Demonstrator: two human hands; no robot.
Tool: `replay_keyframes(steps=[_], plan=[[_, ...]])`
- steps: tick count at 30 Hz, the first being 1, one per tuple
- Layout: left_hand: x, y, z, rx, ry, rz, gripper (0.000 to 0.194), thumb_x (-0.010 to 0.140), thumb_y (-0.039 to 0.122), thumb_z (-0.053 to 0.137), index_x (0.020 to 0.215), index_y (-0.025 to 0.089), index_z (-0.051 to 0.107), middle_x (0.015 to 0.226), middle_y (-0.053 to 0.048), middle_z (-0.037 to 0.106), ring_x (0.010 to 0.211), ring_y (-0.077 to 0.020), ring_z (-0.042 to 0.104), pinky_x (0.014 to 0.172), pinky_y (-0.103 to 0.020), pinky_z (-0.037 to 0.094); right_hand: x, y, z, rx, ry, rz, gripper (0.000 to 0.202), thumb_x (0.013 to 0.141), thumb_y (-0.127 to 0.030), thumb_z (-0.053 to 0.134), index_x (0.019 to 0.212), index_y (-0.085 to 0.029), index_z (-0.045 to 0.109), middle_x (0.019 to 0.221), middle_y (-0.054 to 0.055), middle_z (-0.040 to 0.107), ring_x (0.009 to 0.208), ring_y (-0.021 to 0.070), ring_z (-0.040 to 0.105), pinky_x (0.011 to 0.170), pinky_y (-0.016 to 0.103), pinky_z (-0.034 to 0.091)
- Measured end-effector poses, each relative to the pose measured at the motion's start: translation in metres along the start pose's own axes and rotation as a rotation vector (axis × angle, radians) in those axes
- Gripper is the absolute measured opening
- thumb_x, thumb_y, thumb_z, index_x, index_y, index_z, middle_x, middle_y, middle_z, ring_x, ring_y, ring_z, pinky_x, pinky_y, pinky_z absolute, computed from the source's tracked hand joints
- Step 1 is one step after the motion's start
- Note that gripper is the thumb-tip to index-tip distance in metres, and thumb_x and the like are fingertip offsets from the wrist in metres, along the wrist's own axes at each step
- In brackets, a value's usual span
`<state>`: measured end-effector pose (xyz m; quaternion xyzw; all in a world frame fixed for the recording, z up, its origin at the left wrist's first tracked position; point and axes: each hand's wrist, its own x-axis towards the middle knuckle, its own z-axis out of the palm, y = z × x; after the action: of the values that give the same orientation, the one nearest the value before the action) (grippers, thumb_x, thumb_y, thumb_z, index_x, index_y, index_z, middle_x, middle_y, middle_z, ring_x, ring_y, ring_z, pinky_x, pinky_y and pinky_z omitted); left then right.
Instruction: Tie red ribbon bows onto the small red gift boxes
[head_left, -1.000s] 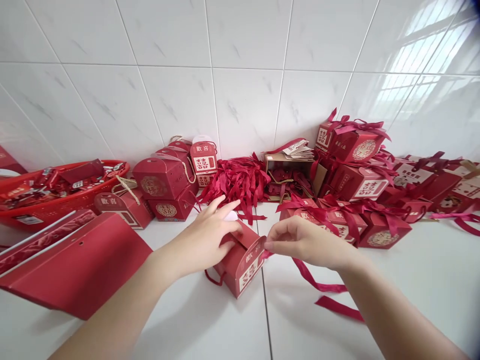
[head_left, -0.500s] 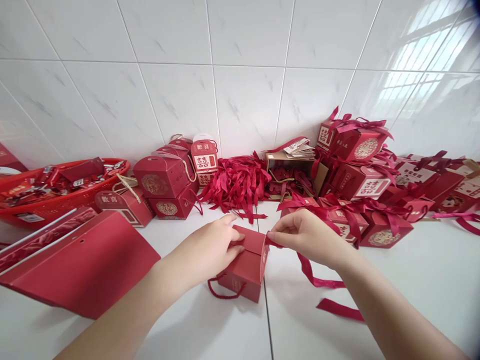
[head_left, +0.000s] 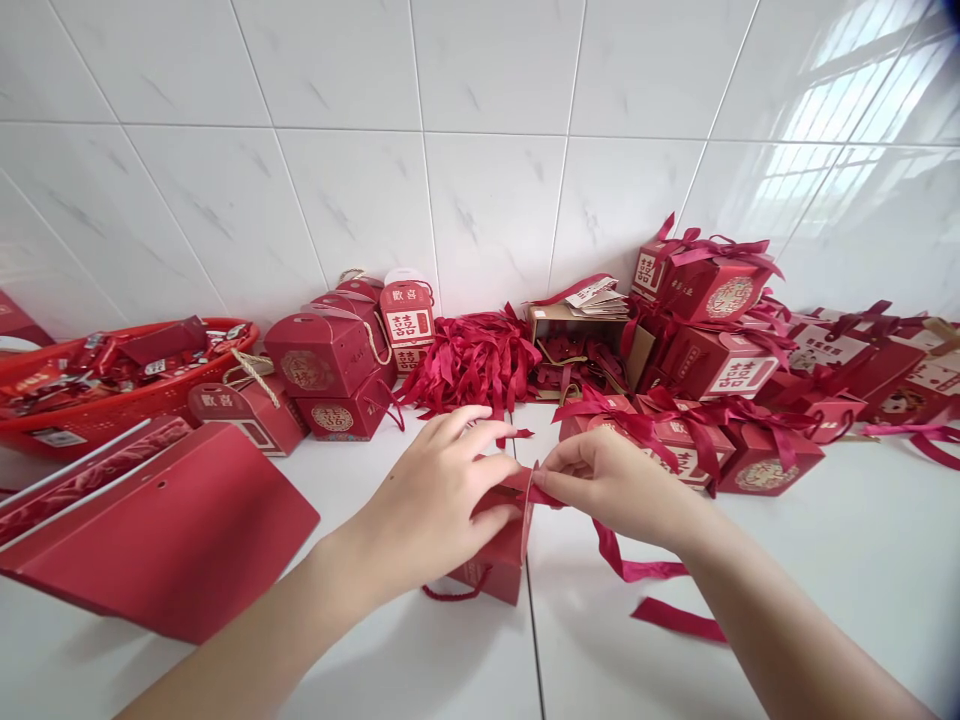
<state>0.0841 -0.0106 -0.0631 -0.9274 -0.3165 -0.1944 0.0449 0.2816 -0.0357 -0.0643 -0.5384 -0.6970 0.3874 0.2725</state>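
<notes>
A small red gift box (head_left: 501,562) with a red cord handle stands on the white tiled surface in front of me. Over its top lies my left hand (head_left: 442,490), palm down with the fingers spread, hiding much of the lid. At the box's right edge, my right hand (head_left: 592,475) pinches the end of a dark red ribbon (head_left: 622,560). This ribbon trails down to the right, passing behind my forearm. A ribbon end (head_left: 679,618) also lies flat on the surface left of that forearm.
At the left are a red basket (head_left: 97,425) of wrapped sweets and a large open red box (head_left: 172,540). A heap of ribbons (head_left: 480,360) lies by the wall, beside a cardboard box (head_left: 547,325). Ribbon-tied gift boxes (head_left: 720,350) are stacked at the right; others (head_left: 322,350) stand at back left.
My left hand has shifted right across the box top and spread its fingers, covering more of the lid. My right hand keeps its pinch on the ribbon at the box's edge.
</notes>
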Motion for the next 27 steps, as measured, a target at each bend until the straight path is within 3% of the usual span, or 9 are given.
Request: replay_keyframes(steps=[6,8,11,14,18,19,22,25,27], plan=[[0.001,0.003,0.006,0.012,0.195,0.107,0.027,0.083,0.012,0.053,0.065,0.023,0.069,0.105,0.0,0.07,0.112,-0.025,0.053,0.09,-0.042,0.046,-0.001,0.0,0.002,-0.023,-0.009,0.002,0.033,0.08,-0.035,0.051,0.053,-0.017,0.047,0.051,-0.004,0.032,0.047,0.0078,0.026,0.043,0.025,0.019],[0.001,0.0,0.005,0.011,0.24,0.091,0.025,0.082,0.013,0.056,0.064,0.024,0.069,0.1,0.001,0.071,0.11,-0.0248,0.054,0.091,-0.043,0.045,-0.001,0.001,0.002,-0.044,0.013,-0.012,0.033,0.082,-0.039,0.051,0.057,-0.017,0.054,0.053,-0.003,0.041,0.049,0.0088,0.035,0.045,0.024,0.026],[0.002,-0.001,0.0,0.013,0.348,0.036,0.021,0.081,0.017,0.059,0.066,0.025,0.07,0.094,0.0,0.071,0.106,-0.0242,0.056,0.091,-0.043,0.045,0.001,0.003,0.001,-0.045,0.18,-0.074,0.029,0.081,-0.045,0.057,0.092,-0.02,0.066,0.083,0.003,0.064,0.075,0.0162,0.057,0.064,0.028,0.044],[0.003,0.001,-0.008,0.01,0.482,-0.017,0.017,0.08,0.018,0.061,0.067,0.024,0.069,0.091,-0.001,0.07,0.101,-0.0227,0.058,0.089,-0.041,0.047,0.003,0.003,0.003,0.015,0.209,-0.172,0.043,0.081,-0.048,0.06,0.115,-0.023,0.06,0.113,0.007,0.062,0.101,0.0214,0.057,0.085,0.034,0.045],[0.001,0.001,-0.018,-0.006,0.535,-0.118,0.009,0.082,0.025,0.059,0.076,0.025,0.066,0.094,-0.002,0.068,0.101,-0.0222,0.059,0.089,-0.038,0.048,0.004,-0.001,0.006,0.235,0.038,-0.238,0.028,0.086,-0.044,0.056,0.09,-0.019,0.066,0.092,0.004,0.066,0.086,0.0171,0.06,0.078,0.03,0.046],[0.0,-0.001,-0.02,-0.012,0.507,-0.173,0.009,0.082,0.029,0.058,0.086,0.025,0.065,0.099,-0.003,0.067,0.103,-0.0228,0.059,0.089,-0.037,0.048,0.003,-0.002,0.006,0.288,0.037,-0.247,0.027,0.086,-0.043,0.056,0.086,-0.018,0.065,0.085,0.003,0.065,0.08,0.0157,0.059,0.075,0.029,0.046],[-0.003,-0.01,-0.023,-0.049,0.273,-0.447,0.047,0.083,0.046,0.053,0.124,0.024,0.046,0.111,-0.008,0.064,0.1,-0.0257,0.062,0.075,-0.035,0.051,-0.004,-0.008,0.001,0.382,0.113,-0.288,0.025,0.086,-0.042,0.058,0.079,-0.018,0.062,0.077,0.002,0.062,0.074,0.0135,0.057,0.071,0.027,0.046],[-0.002,-0.018,-0.021,-0.075,-0.109,-0.676,0.065,0.086,0.058,0.039,0.138,0.021,0.026,0.094,-0.009,0.069,0.077,-0.0268,0.068,0.054,-0.03,0.045,-0.015,-0.014,-0.006,0.395,0.206,-0.332,0.026,0.089,-0.041,0.053,0.077,-0.019,0.059,0.077,0.002,0.059,0.073,0.0136,0.055,0.067,0.026,0.045],[0.001,-0.019,-0.018,-0.049,-0.263,-0.708,0.063,0.088,0.057,0.033,0.138,0.019,0.025,0.081,-0.008,0.069,0.068,-0.0275,0.067,0.049,-0.029,0.04,-0.022,-0.017,-0.008,0.355,0.251,-0.331,0.028,0.091,-0.042,0.049,0.076,-0.019,0.057,0.073,0.001,0.055,0.069,0.0133,0.052,0.06,0.025,0.043]])
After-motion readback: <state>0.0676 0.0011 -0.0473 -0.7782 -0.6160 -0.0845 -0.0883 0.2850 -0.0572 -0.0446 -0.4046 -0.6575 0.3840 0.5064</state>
